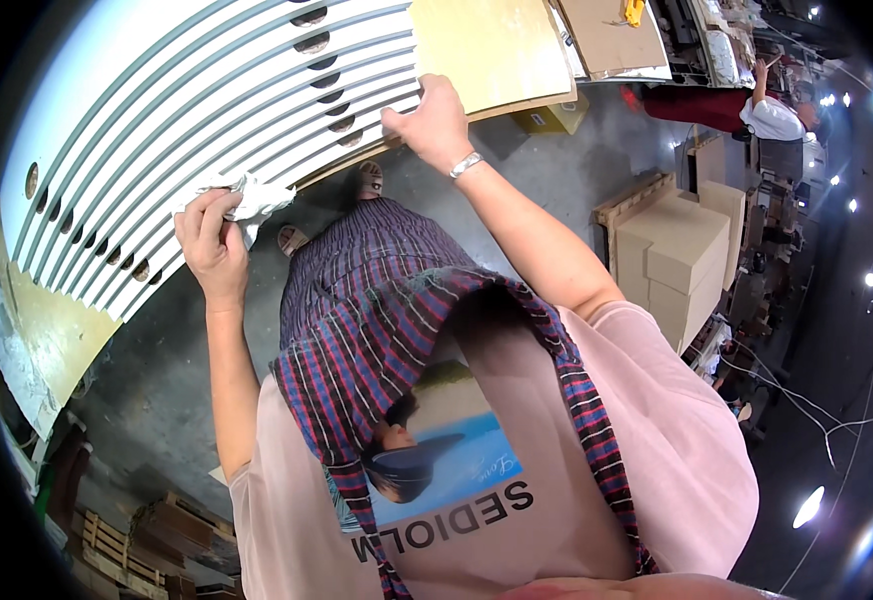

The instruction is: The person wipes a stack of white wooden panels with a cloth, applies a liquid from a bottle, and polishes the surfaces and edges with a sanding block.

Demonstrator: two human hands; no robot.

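Note:
Before me lies a wide row of long white strips (257,95) with grey lines between them and dark round holes near both ends. My left hand (212,245) is closed on a crumpled white cloth (257,200), which rests on the strips' near edge. At the strips' right end, beside a pale yellow board (492,50), my right hand (432,125) touches the surface. Its thumb and fingers are apart, and its fingertips are partly hidden.
A brown board with a yellow tool (635,12) lies at the far right. Below are a yellow box (555,115) and the grey floor (547,190). Stacked cartons (672,250) stand at right, wooden pallets (122,555) at lower left. Another person (772,115) is at the far right.

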